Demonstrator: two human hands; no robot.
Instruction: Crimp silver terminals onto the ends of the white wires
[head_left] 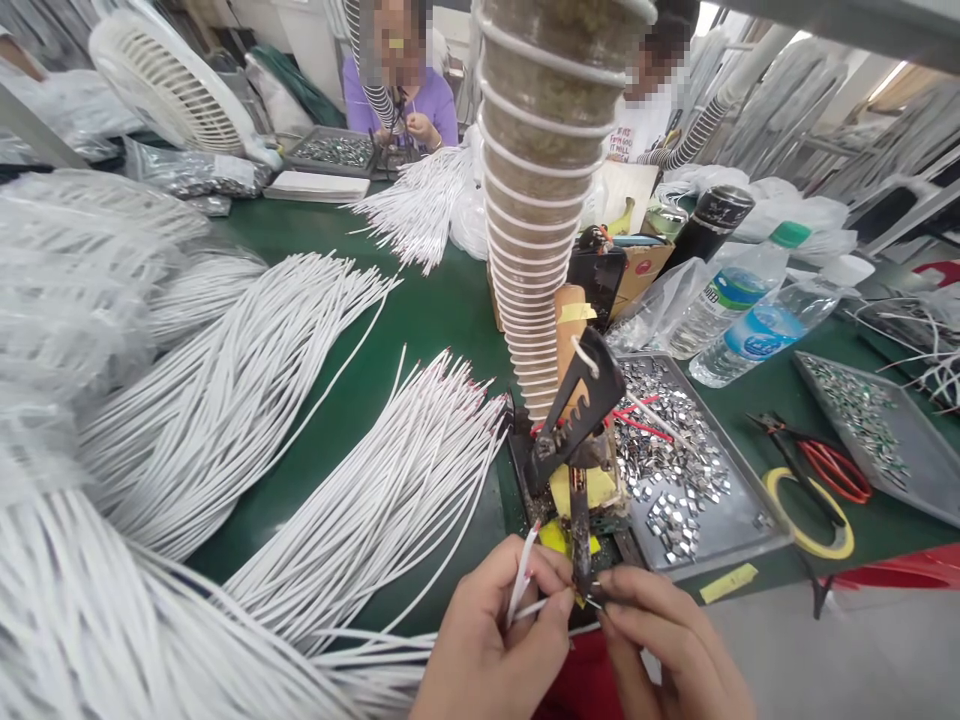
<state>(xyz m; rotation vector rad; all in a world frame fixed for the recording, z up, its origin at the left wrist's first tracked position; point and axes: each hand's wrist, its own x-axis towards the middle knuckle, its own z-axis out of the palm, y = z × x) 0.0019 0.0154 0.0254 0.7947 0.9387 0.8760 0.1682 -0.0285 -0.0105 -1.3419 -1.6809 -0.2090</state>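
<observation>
My left hand (499, 635) is closed on a white cable (523, 578), whose reddish end stands up between the fingers. Opposite it, my right hand (671, 640) pinches at a small thing that the fingers mostly hide. Both sets of fingertips meet at the lower tip of an upright soldering iron (580, 530), held in a black metal stand (574, 405). Yellow sponge (574, 492) sits around the iron. Left of the stand lies a bundle of white cables (390, 480) with reddish ends.
A grey tray (739, 530) holds many small metal pieces. Beyond it are water bottles (765, 325), cutters (817, 465), a tape roll (772, 485) and another tray (937, 465). A ribbed hose (551, 150) hangs in front. More cables (247, 390) lie left. Two people sit opposite.
</observation>
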